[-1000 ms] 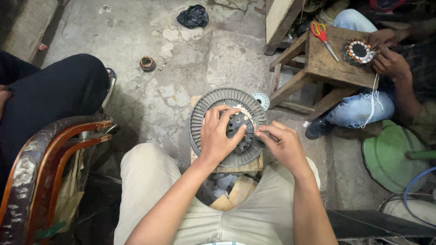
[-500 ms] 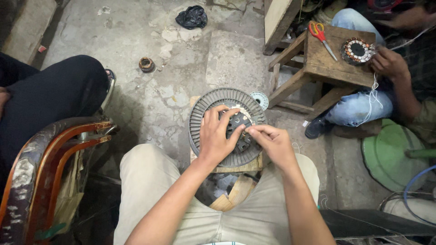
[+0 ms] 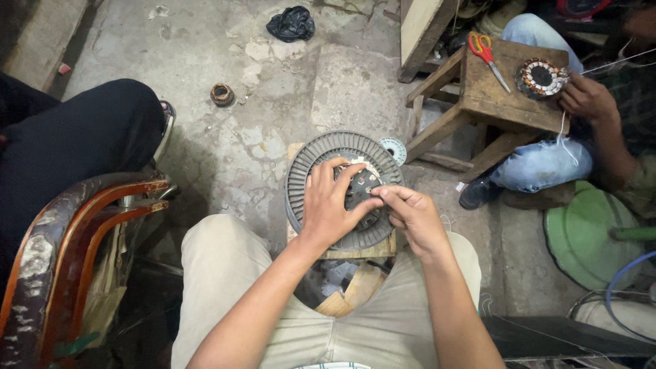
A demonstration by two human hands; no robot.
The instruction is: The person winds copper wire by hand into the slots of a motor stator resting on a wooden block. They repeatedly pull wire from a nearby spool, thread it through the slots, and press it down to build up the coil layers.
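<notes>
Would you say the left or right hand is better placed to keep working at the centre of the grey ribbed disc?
Probably the right hand: its fingertips pinch at the centre of the grey ribbed disc, while the left hand lies spread across it, steadying.

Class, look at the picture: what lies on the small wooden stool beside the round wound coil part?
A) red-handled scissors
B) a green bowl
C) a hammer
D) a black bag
A: the red-handled scissors lie on the wooden stool, left of the round wound coil part.
</notes>
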